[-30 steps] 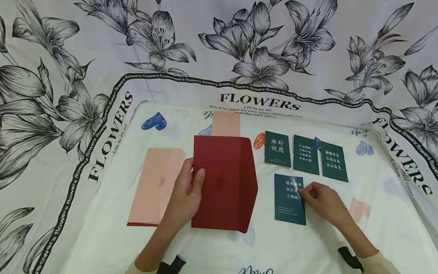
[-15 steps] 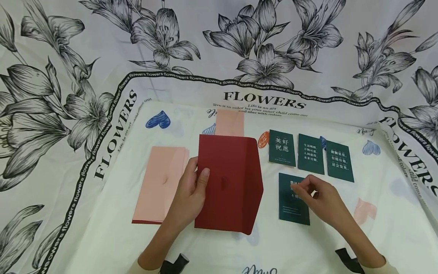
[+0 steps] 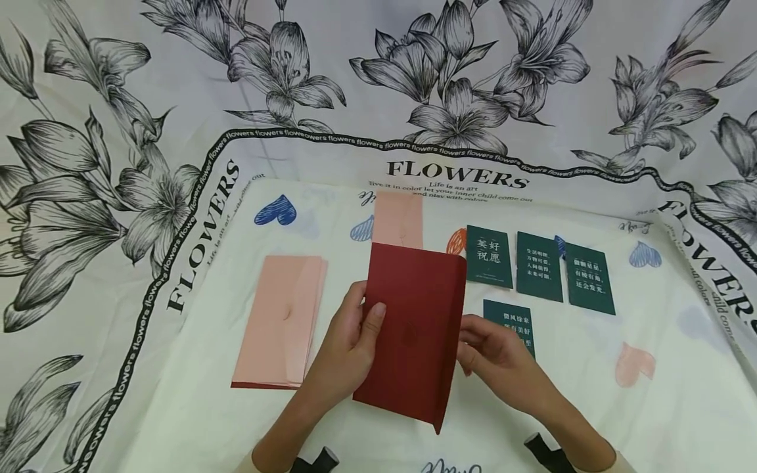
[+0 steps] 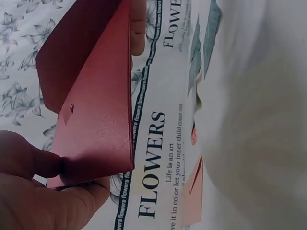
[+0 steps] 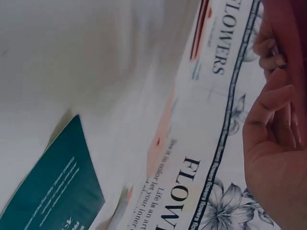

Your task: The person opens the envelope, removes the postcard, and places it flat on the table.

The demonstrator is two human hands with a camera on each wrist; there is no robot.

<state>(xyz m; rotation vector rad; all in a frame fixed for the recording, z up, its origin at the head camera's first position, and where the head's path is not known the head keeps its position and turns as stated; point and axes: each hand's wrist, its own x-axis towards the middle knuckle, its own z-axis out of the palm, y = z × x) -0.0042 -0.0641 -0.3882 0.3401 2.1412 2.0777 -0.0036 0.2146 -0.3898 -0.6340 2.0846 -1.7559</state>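
Note:
My left hand (image 3: 351, 348) grips the left edge of a red envelope (image 3: 411, 328), thumb in front and fingers behind, above the table. Its flap (image 4: 79, 52) stands unfolded at an angle in the left wrist view. My right hand (image 3: 503, 361) is at the envelope's right edge, its fingertips partly hidden behind the flap side; in the right wrist view its fingers (image 5: 268, 110) are loosely bent beside the red paper. A green card with white print (image 3: 511, 322) lies partly covered by the right hand.
Three more green cards (image 3: 489, 256) lie in a row at the back right. A stack of pink envelopes (image 3: 278, 315) with red beneath lies left. Another pink envelope (image 3: 399, 220) lies behind the red one. A flower-printed cloth (image 3: 177, 420) covers the table.
My right hand has left the lower green card and moved left to the red envelope. The left hand has shifted the envelope right and turned it, so its flap shows narrower.

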